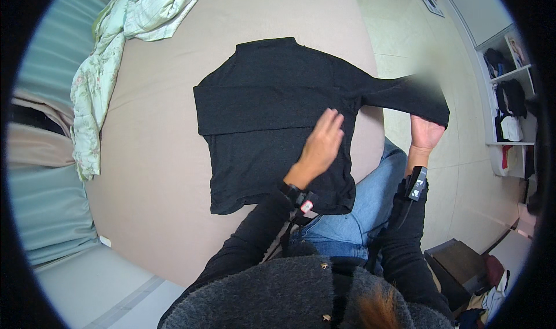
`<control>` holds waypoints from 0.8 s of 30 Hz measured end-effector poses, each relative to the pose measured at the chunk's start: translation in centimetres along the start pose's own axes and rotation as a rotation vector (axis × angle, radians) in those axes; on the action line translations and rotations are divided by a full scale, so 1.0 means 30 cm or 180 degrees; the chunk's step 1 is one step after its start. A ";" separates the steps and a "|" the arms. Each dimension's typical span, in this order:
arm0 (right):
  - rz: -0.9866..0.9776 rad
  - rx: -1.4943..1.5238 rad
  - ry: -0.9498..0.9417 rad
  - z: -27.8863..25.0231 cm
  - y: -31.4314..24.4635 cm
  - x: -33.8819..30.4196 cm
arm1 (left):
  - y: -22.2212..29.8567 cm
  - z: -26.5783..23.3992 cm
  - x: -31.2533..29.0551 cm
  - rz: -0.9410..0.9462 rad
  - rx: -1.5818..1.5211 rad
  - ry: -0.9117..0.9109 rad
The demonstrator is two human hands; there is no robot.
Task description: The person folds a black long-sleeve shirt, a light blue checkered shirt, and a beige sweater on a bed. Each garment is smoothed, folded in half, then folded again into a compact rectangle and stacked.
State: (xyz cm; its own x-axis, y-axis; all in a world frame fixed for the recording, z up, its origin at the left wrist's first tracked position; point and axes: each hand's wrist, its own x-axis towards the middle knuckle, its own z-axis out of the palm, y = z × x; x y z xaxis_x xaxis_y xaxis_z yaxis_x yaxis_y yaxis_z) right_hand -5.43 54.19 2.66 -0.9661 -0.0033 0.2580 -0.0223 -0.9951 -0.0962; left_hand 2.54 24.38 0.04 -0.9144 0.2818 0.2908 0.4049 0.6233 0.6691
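Note:
A black long-sleeved sweater (249,112) lies spread on the bed, its collar toward the far side. One sleeve is folded flat across its body, reaching to the left edge. The other sleeve stretches out to the right, past the bed's edge. My left hand (322,146) is over the right part of the sweater's body with its fingers stretched out, holding nothing. My right hand (426,134) holds up the end of the outstretched sleeve from beneath. The cloth hides the fingers of that hand.
The bed (150,172) has a pale pinkish sheet. A floral quilt (110,45) is heaped at the far left, beside blue-green curtains (58,207). At the right, shelves (503,80) hold clothes, and a dark brown box (457,265) stands on the floor nearer me.

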 end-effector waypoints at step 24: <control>0.0294 -0.0616 -0.0079 0.228 0.085 0.057 | -0.112 -0.139 0.078 0.0038 0.0754 0.0464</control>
State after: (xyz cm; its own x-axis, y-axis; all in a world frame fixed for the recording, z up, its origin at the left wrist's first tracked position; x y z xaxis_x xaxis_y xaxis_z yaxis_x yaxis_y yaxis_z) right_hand -5.37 50.98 9.44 -0.9598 -0.0984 0.2630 0.0147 -0.9529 -0.3029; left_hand -1.00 19.90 1.34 -0.8940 0.1929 0.4044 0.3903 0.7786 0.4914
